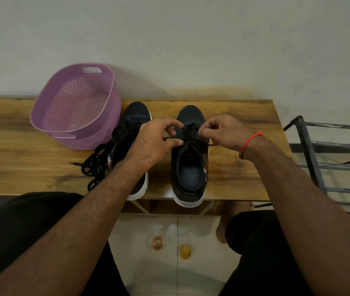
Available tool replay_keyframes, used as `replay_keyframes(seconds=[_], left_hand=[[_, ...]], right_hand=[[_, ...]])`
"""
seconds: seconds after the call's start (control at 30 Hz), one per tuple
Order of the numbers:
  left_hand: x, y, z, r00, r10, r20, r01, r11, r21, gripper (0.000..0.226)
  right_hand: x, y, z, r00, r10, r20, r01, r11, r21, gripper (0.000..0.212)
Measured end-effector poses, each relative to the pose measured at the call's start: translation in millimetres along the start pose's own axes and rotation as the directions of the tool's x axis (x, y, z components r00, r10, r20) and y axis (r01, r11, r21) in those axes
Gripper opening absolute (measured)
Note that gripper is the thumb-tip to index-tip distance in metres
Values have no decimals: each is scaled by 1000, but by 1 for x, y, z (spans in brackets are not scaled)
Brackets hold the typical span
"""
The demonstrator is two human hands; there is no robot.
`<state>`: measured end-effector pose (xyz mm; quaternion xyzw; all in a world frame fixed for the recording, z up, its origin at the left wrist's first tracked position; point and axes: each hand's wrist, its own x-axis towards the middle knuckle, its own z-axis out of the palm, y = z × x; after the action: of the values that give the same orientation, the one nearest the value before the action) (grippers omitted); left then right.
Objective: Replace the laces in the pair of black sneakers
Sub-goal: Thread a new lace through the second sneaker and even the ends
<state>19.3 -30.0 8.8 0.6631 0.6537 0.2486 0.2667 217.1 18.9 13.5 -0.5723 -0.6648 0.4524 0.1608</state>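
your left hand and right hand are each pinching the black lace over the right sneaker, which is sitting black with a white sole at the table's near edge. the left sneaker is lying beside it, partly hidden by your forearm, loose laces spilling alongside, a purple basket sitting towards the far edge.

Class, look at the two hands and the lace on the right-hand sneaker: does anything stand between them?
Nothing visible does. The left hand and right hand are already on the lace of the right-hand sneaker, pinching it from either side.
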Motion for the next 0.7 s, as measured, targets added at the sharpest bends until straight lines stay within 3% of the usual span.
replay_keyframes(seconds=[0.1,0.2,0.3,0.4,0.53,0.7], left_hand=[[2,-4,-7,998,48,28,-50,995,90,50],[1,-7,-10,999,21,42,-29,975,219,49],[-1,-7,-11,999,26,42,-38,948,315,46],[-2,-6,-10,999,24,43,-37,940,339,44],[-4,-3,-9,999,38,34,-48,939,340,35],[-6,0,-7,996,69,59,-86,924,373,21]], right_hand=[[0,4,-9,991,102,-91,-96,993,65,17],[3,9,-13,953,263,-151,-199,918,343,10],[9,12,-13,928,359,-99,-198,702,684,7],[10,12,-14,922,382,-56,-121,425,897,9],[10,12,-18,920,387,-70,-13,209,978,10],[16,17,-21,882,454,-129,58,166,984,9]])
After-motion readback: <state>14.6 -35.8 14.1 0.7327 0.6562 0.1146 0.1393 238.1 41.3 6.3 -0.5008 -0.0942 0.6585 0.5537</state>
